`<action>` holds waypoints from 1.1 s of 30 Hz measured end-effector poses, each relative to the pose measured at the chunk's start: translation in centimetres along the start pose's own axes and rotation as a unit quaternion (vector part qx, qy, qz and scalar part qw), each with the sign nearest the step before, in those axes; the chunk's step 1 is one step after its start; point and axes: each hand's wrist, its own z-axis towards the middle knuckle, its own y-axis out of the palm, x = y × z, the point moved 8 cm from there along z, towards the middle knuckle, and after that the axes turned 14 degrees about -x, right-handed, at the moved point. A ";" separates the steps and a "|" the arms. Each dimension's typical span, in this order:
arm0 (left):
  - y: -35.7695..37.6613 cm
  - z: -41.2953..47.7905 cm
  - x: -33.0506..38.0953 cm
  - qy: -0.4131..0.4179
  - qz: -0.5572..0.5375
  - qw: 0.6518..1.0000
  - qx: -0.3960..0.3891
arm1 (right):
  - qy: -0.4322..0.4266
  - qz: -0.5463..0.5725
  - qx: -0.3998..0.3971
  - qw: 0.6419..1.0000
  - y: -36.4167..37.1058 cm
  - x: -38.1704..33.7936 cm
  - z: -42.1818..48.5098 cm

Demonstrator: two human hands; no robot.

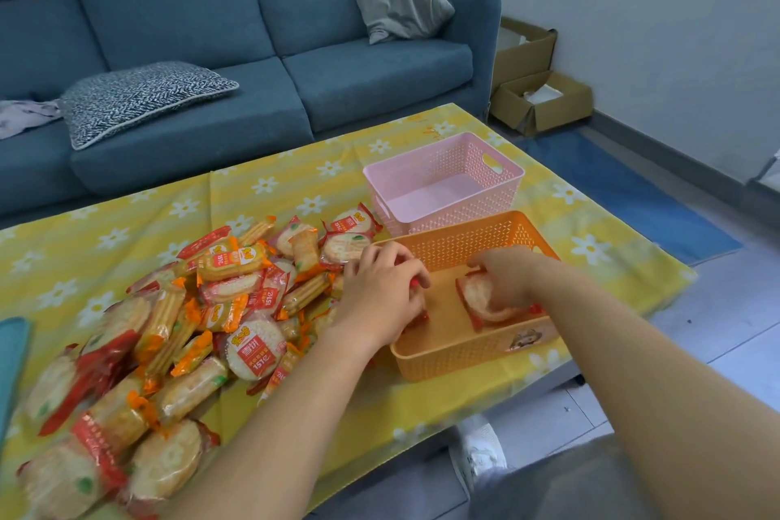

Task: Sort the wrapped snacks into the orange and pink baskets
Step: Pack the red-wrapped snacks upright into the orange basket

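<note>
A big pile of wrapped snacks (pixel 177 329), round red-wrapped crackers and long orange-wrapped ones, covers the left of the table. The orange basket (pixel 472 355) stands at the front right, with the pink basket (pixel 443 182) just behind it, holding nothing. My right hand (pixel 502 274) is inside the orange basket, fingers closed on a round red-wrapped cracker (pixel 481 300) that rests on the basket floor. My left hand (pixel 380 291) is at the basket's left rim, curled over a red-wrapped snack (pixel 418 315) that is mostly hidden under it.
A yellow daisy-print cloth (pixel 295 182) covers the low table. A blue sofa (pixel 211 34) with cushions stands behind it. Cardboard boxes (pixel 540 97) sit on the floor at the right. A teal object (pixel 12 355) lies at the table's left edge.
</note>
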 end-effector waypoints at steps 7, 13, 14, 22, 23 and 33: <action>0.2 0.0 -0.2 -0.012 -0.011 1.000 -0.006 | 0.018 -0.119 0.068 0.990 -2.0 -1.3 -1.0; 0.2 0.1 -0.4 -0.019 -0.013 1.000 -0.001 | -0.046 0.097 0.080 0.991 -3.6 -0.3 -1.4; 0.2 0.1 -0.4 -0.020 -0.014 1.000 0.001 | -0.058 0.144 0.092 0.984 -3.8 -0.4 -1.3; -0.2 0.0 -0.1 0.004 -0.039 0.999 -0.006 | -0.015 0.287 0.087 0.954 -2.2 -4.3 0.7; -0.3 0.0 -0.1 0.007 -0.037 0.999 -0.014 | -0.019 0.352 0.071 0.933 -1.9 -4.5 0.7; -0.1 1.4 -0.3 -0.028 0.015 0.998 -0.047 | -0.027 0.431 0.060 0.900 -1.9 1.0 0.0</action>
